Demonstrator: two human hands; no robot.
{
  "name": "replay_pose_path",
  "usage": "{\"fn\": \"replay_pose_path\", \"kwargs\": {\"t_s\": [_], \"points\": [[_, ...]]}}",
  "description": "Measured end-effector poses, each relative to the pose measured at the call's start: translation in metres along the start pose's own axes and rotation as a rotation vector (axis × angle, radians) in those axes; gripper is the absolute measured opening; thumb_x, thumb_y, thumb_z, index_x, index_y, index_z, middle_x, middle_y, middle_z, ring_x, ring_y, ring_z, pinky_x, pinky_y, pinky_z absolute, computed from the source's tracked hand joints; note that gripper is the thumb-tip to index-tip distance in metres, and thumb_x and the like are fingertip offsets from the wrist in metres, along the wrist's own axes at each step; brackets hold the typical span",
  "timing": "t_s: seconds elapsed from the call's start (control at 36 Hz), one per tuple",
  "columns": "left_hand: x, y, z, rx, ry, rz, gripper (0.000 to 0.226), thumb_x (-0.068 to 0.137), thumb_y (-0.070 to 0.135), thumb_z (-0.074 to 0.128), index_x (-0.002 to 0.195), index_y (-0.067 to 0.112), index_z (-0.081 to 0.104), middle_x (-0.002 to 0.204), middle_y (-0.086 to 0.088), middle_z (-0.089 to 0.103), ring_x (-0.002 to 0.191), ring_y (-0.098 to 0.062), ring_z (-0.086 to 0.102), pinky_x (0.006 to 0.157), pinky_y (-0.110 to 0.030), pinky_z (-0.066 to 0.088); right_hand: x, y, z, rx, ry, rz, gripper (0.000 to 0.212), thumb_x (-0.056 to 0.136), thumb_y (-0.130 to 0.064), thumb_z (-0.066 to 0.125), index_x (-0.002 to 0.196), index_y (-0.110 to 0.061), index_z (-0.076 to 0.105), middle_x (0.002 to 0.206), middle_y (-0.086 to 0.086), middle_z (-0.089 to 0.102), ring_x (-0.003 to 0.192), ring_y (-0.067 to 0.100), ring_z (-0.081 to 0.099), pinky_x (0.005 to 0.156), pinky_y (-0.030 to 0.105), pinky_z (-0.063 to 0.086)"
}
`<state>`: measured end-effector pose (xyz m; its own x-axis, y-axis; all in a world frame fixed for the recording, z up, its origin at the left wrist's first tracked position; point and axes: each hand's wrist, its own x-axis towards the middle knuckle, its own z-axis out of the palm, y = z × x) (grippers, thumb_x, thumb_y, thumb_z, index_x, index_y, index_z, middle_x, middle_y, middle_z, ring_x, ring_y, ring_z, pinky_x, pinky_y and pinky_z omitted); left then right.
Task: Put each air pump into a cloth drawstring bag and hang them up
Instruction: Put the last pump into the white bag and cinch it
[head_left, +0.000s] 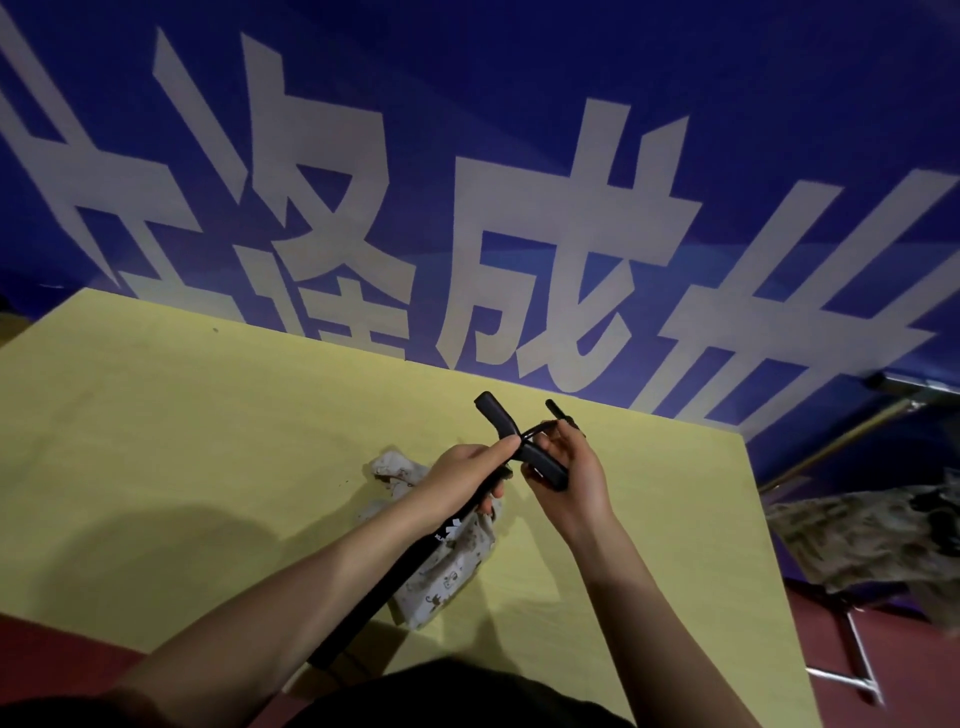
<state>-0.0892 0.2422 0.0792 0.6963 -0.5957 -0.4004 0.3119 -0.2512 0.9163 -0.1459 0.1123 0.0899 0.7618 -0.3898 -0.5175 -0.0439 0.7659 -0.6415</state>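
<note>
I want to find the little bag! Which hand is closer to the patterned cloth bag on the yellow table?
Left. The left hand is right above the pale patterned cloth bag, gripping the black pump; the right hand is off to its right.

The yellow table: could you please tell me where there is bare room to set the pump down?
Bare table stretches left of the cloth bag to the far edge by the blue banner. It is crowded around the pump, bag and both hands.

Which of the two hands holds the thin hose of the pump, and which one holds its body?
The right hand pinches the thin hose near the T-handle. The left hand wraps the air pump body just below that handle, above the cloth bag.
</note>
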Motion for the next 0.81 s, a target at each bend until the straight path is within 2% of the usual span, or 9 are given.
{"fn": "replay_pose_path", "kwargs": {"t_s": [0.11,0.22,0.33,0.44,0.56,0.64,0.69,0.75,0.81], "points": [[0.006,0.001,0.003,0.006,0.024,0.006,0.049,0.089,0.053,0.056,0.086,0.005,0.064,0.062,-0.002,0.060,0.051,-0.018,0.052,0.055,-0.027,0.045,0.002,-0.003,-0.001,-0.072,-0.023,-0.005,0.020,0.098,-0.022,0.047,0.087,-0.013,0.060,0.063,-0.003,0.054,0.060,0.012,0.052,0.065,0.027,0.036],[0.012,0.003,0.001,0.016,0.001,-0.005,0.051,0.086,0.060,0.053,0.084,0.010,0.064,0.067,-0.003,0.062,0.056,-0.021,0.054,0.062,-0.032,0.044,0.006,-0.001,-0.007,-0.116,0.004,-0.040,0.027,0.100,-0.027,0.045,0.103,-0.011,0.066,0.086,0.005,0.059,0.083,0.018,0.055,0.074,0.030,0.041],[0.018,0.013,-0.002,0.054,0.005,0.047,0.048,0.093,0.057,0.044,0.088,0.013,0.062,0.073,-0.002,0.063,0.061,-0.018,0.057,0.062,-0.030,0.045,0.007,0.008,-0.011,-0.147,-0.028,-0.053,0.036,0.101,-0.039,0.038,0.102,-0.012,0.061,0.078,0.004,0.054,0.069,0.016,0.049,0.067,0.030,0.038],[0.025,0.028,-0.004,0.049,0.012,0.120,0.040,0.100,0.044,0.036,0.101,0.010,0.058,0.079,-0.003,0.063,0.063,-0.016,0.059,0.061,-0.028,0.046,0.007,0.021,-0.019,-0.294,-0.049,-0.068,0.051,0.100,-0.049,0.031,0.111,-0.010,0.061,0.085,0.007,0.062,0.085,0.021,0.058,0.075,0.034,0.044],[0.030,0.048,-0.001,-0.046,0.047,0.172,0.036,0.102,0.039,0.036,0.103,0.009,0.056,0.083,-0.004,0.062,0.071,-0.019,0.059,0.065,-0.031,0.048,0.003,0.043,-0.022,-0.490,-0.191,0.008,0.070,0.089,-0.066,0.029,0.122,-0.012,0.061,0.102,0.009,0.069,0.103,0.024,0.063,0.088,0.036,0.047],[0.037,0.061,0.000,-0.150,0.045,0.166,0.037,0.102,0.040,0.034,0.107,0.011,0.058,0.090,-0.005,0.062,0.081,-0.021,0.058,0.070,-0.034,0.048,-0.008,0.055,-0.021,-0.607,-0.311,0.018,0.066,0.096,-0.062,0.024,0.121,-0.012,0.058,0.106,0.014,0.072,0.103,0.028,0.067,0.097,0.043,0.049],[0.039,0.069,0.000,-0.240,0.029,0.162,0.034,0.103,0.036,0.034,0.104,0.013,0.059,0.093,-0.004,0.061,0.087,-0.020,0.057,0.074,-0.033,0.048,-0.012,0.057,-0.020,-0.666,-0.298,-0.047,0.060,0.097,-0.062,0.028,0.114,-0.014,0.059,0.093,0.014,0.072,0.091,0.028,0.069,0.091,0.043,0.052],[0.040,0.075,0.001,-0.263,0.020,0.194,0.027,0.104,0.028,0.035,0.099,0.017,0.059,0.095,0.000,0.059,0.091,-0.016,0.054,0.080,-0.031,0.046,-0.013,0.056,-0.021,-0.719,-0.215,-0.131,0.060,0.092,-0.065,0.038,0.108,-0.011,0.061,0.078,0.010,0.068,0.074,0.024,0.066,0.076,0.037,0.054],[0.040,0.078,0.000,-0.197,-0.008,0.238,0.022,0.104,0.020,0.036,0.106,0.019,0.058,0.097,0.004,0.058,0.092,-0.011,0.053,0.081,-0.028,0.046,-0.013,0.051,-0.022,-0.744,-0.138,-0.212,0.055,0.095,-0.055,0.041,0.101,-0.004,0.061,0.066,0.008,0.061,0.060,0.020,0.060,0.060,0.031,0.050]]}}
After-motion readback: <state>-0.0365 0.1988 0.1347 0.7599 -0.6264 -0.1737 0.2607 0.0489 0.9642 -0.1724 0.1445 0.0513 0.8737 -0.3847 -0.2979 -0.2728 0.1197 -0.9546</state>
